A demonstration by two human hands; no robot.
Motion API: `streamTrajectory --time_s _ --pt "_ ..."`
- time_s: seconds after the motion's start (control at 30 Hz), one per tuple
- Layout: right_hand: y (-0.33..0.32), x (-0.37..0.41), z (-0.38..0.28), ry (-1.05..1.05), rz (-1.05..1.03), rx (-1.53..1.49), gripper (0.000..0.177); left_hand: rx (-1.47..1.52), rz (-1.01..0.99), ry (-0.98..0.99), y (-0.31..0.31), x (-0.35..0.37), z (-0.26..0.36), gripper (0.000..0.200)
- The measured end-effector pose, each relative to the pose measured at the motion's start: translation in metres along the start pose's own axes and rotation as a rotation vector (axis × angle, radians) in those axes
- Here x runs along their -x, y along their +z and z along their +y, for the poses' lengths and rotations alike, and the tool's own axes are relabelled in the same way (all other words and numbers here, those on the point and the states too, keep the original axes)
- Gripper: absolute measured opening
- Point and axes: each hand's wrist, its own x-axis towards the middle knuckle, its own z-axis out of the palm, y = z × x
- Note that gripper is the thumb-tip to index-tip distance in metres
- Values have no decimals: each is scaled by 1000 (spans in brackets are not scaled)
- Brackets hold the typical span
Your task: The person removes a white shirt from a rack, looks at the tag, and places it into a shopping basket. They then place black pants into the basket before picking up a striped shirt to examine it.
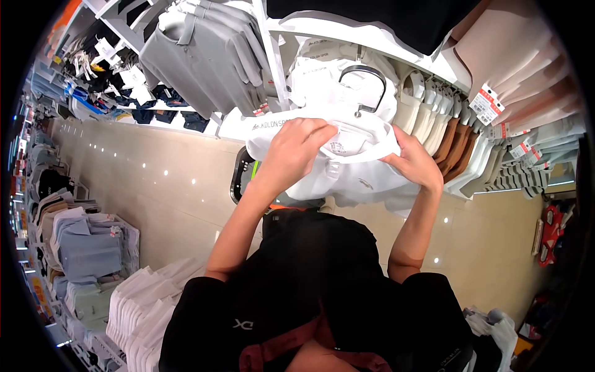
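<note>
Beyond my hands I see a rack of hanging shirts [434, 108], and in front of it, above the tiled floor [161, 180], the white shirt [372, 185] that I have in both hands, a dark basket [236, 181] partly hidden beneath it. My left hand [296, 152] pinches the left side of its neckline while my right hand [414, 162] grips the opposite side between thumb and fingers, the dark hook [379, 80] rising just beyond and small print [338, 147] showing inside the neck.
</note>
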Motion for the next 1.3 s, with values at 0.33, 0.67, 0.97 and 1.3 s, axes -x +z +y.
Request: streamTrajectory --time_s 0.33,0.67,0.97,1.3 --pt "-15 -20 -14 -88 -110 53 46 29 -56 -83 -47 -20 -18 18" --pt "-17 -51 2 -57 -102 -68 47 284 -435 -276 -39 -36 -35 22" --pt "-19 -51 21 -181 -1 4 36 91 -313 -90 -20 -40 -36 15" --pt "-16 -39 43 -39 252 231 33 2 -260 -56 -48 -76 -51 15"
